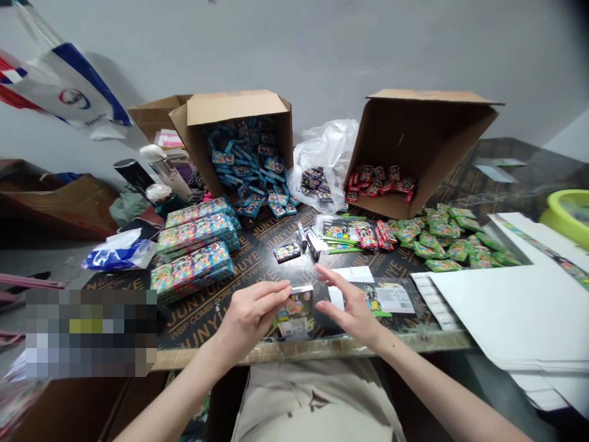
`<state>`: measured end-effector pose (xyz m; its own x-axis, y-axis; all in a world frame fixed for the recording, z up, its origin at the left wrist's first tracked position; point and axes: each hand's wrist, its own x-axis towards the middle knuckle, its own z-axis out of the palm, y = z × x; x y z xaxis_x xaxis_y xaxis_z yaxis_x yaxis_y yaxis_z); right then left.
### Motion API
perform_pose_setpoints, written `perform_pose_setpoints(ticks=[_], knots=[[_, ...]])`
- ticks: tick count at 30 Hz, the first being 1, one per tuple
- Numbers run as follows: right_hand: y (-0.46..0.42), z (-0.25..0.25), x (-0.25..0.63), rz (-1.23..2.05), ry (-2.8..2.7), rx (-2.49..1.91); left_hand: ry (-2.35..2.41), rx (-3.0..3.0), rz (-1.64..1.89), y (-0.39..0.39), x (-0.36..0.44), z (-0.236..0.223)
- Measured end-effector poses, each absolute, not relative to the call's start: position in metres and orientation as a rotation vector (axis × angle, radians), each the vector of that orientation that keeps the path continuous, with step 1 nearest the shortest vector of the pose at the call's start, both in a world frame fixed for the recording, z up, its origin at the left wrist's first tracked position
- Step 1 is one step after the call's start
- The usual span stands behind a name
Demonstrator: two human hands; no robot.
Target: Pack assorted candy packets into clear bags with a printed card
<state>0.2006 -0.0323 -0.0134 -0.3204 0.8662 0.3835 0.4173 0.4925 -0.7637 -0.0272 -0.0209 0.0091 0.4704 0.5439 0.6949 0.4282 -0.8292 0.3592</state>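
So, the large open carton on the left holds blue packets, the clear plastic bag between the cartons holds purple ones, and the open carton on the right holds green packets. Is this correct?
Not quite: the head view shows red packets in the right carton. The green packets lie outside it, on the table. The rest is correct.

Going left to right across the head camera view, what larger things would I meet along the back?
Hanging bag → carton of blue packets → clear plastic bag → carton of red packets → lime-green tub.
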Motion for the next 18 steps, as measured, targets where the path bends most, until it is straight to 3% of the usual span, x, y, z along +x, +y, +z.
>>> perform_pose_setpoints(ticks=[4, 10, 13, 18], knots=[[-0.03, -0.052, 0.182, 0.963, -1.927, -1.096, 0.994, 2.476, 1.368, -0.016, -0.043, 0.009], [0.017, -0.048, 0.147, 0.834, -1.713, -1.099, 1.569, 1.709, 1.742, 0.0, -0.055, 0.009], [0.043, -0.051, 0.156, 0.79, -1.975, -1.097, 1.78, 1.475, 1.56, -0.001, -0.063, -0.028], [0.082, -0.064, 0.21, 0.292, -2.051, -1.294, 2.046, 1.692, 1.047, -0.018, -0.083, -0.1]])
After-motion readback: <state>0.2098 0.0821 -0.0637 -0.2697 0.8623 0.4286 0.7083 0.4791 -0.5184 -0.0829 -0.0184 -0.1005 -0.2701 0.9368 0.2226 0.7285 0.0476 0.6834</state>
